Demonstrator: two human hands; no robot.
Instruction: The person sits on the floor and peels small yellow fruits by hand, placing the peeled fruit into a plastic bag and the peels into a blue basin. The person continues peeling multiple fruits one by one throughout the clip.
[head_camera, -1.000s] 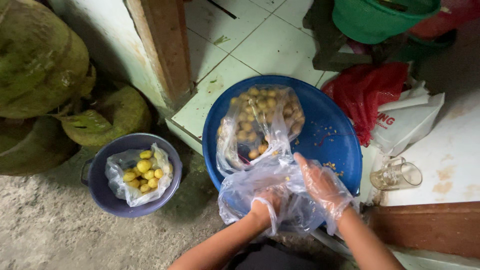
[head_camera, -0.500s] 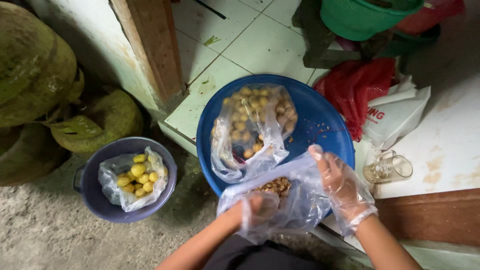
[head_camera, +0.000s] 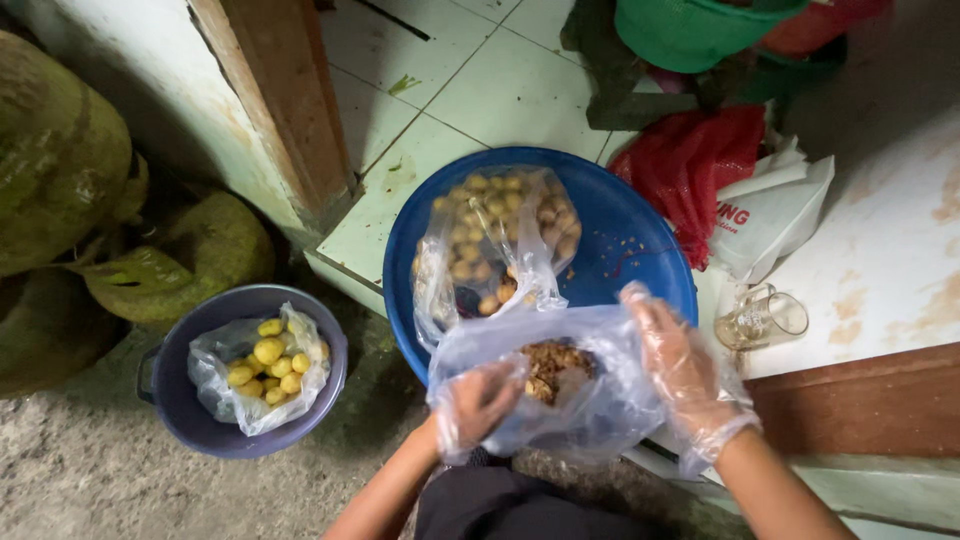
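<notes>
Both my hands wear thin clear plastic gloves. My left hand (head_camera: 478, 405) grips the near left edge of a clear plastic bag (head_camera: 590, 405) that holds brown scraps (head_camera: 548, 362). My right hand (head_camera: 680, 370) holds the same bag's right edge, keeping its mouth spread wide. The bag hangs over the near rim of a big blue round tray (head_camera: 640, 235). On that tray lies a second clear bag of small tan round fruits (head_camera: 500, 230).
A purple bowl (head_camera: 190, 425) at the left holds a bag of yellow fruits (head_camera: 265, 365). Large green jackfruits (head_camera: 60, 160) lie beyond it. A glass mug (head_camera: 765, 318), a red net bag (head_camera: 690, 165), a white bag (head_camera: 770, 215) and a green basket (head_camera: 700, 30) lie right.
My left hand came out of the bag and now grips its edge. My right hand shifted right, spreading the bag's mouth so the brown scraps show.
</notes>
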